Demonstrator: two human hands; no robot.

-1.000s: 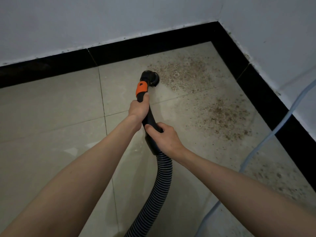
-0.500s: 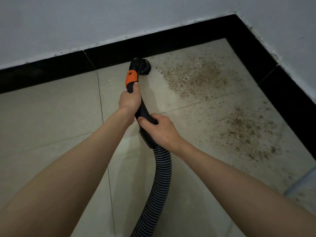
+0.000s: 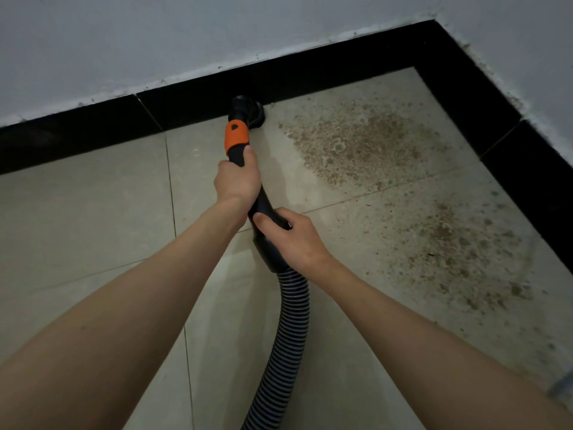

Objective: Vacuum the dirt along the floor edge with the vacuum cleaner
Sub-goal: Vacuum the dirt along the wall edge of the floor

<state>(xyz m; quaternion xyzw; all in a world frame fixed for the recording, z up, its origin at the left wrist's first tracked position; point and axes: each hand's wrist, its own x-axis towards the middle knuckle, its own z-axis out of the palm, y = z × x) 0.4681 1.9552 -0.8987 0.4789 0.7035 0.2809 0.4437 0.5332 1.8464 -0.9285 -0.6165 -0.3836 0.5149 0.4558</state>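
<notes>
I hold a black vacuum wand with an orange collar (image 3: 236,136). My left hand (image 3: 238,178) grips the wand just below the collar, and my right hand (image 3: 290,240) grips its thicker lower end where the ribbed hose (image 3: 290,330) joins. The round nozzle (image 3: 248,111) rests on the beige tile floor against the black skirting (image 3: 310,72). Brown dirt (image 3: 356,144) lies in a patch right of the nozzle, and a second patch (image 3: 459,252) spreads nearer the right skirting.
White walls meet in a corner at the upper right, lined by the black skirting (image 3: 483,119). The ribbed hose runs down out of the bottom edge. A pale tube end (image 3: 562,386) shows at the lower right edge. Beige tiles (image 3: 93,212) stretch to the left.
The nozzle has moved away from me, from the open tile up to the back skirting, left of the dirt patch. Both hands kept their grip.
</notes>
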